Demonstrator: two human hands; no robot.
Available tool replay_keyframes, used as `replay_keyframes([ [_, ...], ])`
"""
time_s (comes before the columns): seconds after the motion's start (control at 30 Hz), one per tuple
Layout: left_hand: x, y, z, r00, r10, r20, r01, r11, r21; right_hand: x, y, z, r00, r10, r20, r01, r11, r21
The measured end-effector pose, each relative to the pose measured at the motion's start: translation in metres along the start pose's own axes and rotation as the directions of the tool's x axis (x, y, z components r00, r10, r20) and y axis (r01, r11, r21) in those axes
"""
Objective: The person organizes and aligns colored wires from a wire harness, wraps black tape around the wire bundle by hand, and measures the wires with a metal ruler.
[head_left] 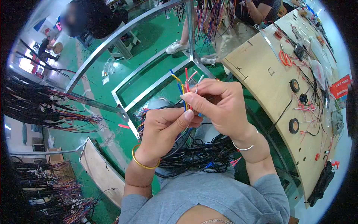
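In front of my chest, both hands meet at a small bundle of coloured wires, with red, blue, yellow and white ends fanning upward. My left hand pinches the bundle from below, thumb against the fingers. Just above it, my right hand has its thumb and index finger closed at the wires, near a pale one; its other fingers curl behind. What lies between the fingers is partly hidden. A heap of black cables rests on my lap beneath the hands, with a blue tie or connector among them.
To the right, a wooden table carries orange-handled scissors, black tape rolls and loose wires. A metal frame stands ahead. Wire bundles hang at left; a wooden board is lower left. Other people sit beyond the frame.
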State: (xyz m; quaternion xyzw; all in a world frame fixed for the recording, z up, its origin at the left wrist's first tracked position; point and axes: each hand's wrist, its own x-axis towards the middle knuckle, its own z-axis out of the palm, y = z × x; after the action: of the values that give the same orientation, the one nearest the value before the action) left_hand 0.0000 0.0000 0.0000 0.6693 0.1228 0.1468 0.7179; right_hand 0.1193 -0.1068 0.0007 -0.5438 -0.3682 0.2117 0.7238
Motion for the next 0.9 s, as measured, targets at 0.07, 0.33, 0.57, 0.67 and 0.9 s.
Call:
replay_keyframes([
  [0.07,0.0004,0.0018,-0.0006,0.999,0.022,0.025,-0.022,1.000,0.002,0.0004,-0.0031,0.0008,1.000,0.004,-0.011,-0.005,1.000,-0.011],
  [0.33,-0.0016,0.0002,0.0001,0.999,0.044,0.010,-0.045,0.996,0.081,-0.0011,-0.0087,-0.0042,0.987,0.156,0.030,-0.158,0.986,0.051],
  [0.57,-0.0035,-0.0020,0.0020,0.998,0.064,-0.016,-0.062,0.993,0.097,-0.0001,-0.0079,-0.0048,0.996,0.087,-0.027,-0.087,0.996,-0.004],
  [0.67,-0.0044,-0.0018,-0.0002,0.999,0.042,0.002,-0.042,0.994,0.099,-0.0009,-0.0082,-0.0051,0.996,0.088,-0.011,-0.088,0.996,-0.009],
  [0.9,-0.0040,-0.0002,0.0006,0.997,0.078,0.008,-0.079,0.981,0.175,-0.0042,-0.0101,-0.0025,0.977,0.215,0.002,-0.214,0.974,0.079],
])
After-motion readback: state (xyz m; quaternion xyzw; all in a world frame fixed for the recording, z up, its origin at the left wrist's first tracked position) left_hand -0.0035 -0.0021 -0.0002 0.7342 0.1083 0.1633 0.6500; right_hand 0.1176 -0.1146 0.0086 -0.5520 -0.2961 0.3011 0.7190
